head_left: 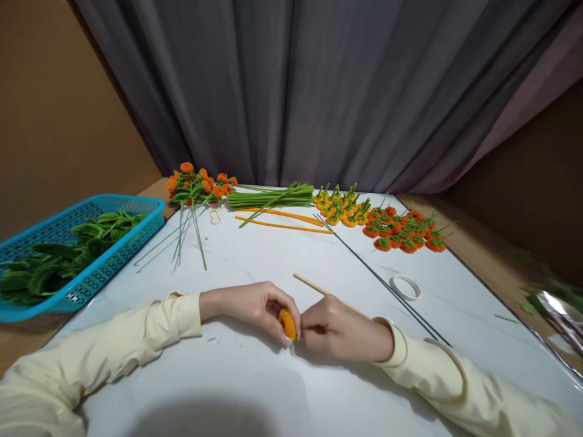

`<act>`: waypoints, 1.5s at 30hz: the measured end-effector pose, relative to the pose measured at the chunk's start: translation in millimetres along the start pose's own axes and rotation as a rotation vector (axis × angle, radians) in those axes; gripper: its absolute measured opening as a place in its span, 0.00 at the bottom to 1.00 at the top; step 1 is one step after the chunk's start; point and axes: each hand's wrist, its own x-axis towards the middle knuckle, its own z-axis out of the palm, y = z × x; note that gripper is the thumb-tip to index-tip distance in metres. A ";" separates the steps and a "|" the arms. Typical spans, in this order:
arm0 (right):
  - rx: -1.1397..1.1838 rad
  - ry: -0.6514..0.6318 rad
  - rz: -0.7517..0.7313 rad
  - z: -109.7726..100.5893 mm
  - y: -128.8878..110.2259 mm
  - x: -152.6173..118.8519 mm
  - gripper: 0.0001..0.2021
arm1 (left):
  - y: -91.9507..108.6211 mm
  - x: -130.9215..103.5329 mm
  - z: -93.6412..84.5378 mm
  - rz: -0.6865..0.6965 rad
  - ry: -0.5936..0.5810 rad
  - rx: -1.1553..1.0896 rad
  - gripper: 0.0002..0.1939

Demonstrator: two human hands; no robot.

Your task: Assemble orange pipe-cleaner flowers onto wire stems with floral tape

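Note:
Between the thumb and fingers of my left hand (262, 309) is a small yellow-orange pipe-cleaner flower head (287, 324), held just above the white tabletop. My right hand (344, 328) is closed in a pinch right beside it, at the flower's right edge; what lies between those fingertips is hidden. A thin wooden stick (310, 283) passes behind my right hand, and I cannot tell whether the hand touches it. Beyond my hands lie two loose orange pipe cleaners (285, 225).
A blue basket (86, 279) of green leaves stands left. Along the back lie orange flowers on stems (195, 182), green pipe cleaners (273, 197), yellow flower heads (344, 209) and orange flower heads (403, 230). A white tape roll (405, 287), dark wires (387, 280) and scissors (562, 315) are right.

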 end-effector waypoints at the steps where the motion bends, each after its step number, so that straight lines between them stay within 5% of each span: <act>1: -0.162 0.038 -0.098 1.0 -0.5 -1.3 0.10 | 0.1 0.3 -0.9 -0.008 0.010 -0.026 0.11; 6: -0.857 0.172 -0.417 3.7 2.6 -5.2 0.14 | 0.4 2.2 -3.3 -0.047 0.064 -0.184 0.12; 11: -1.110 0.292 -0.591 0.7 6.4 -4.9 0.15 | -4.7 6.3 -0.4 -0.068 0.102 -0.507 0.15; 16: -1.158 0.483 -0.674 0.4 16.9 -3.3 0.10 | -8.8 9.1 9.0 0.008 0.040 -0.854 0.14; 20: -1.103 0.525 -0.651 2.9 26.1 -0.8 0.09 | -11.9 8.6 8.4 0.018 0.052 -0.857 0.15; 31: -0.429 0.455 -0.165 15.7 27.8 1.7 0.14 | -11.0 9.0 0.1 -0.031 0.123 -0.758 0.15; 45: -0.931 0.480 -0.498 12.6 33.5 2.3 0.11 | -7.8 8.6 1.8 -0.079 0.157 -0.711 0.15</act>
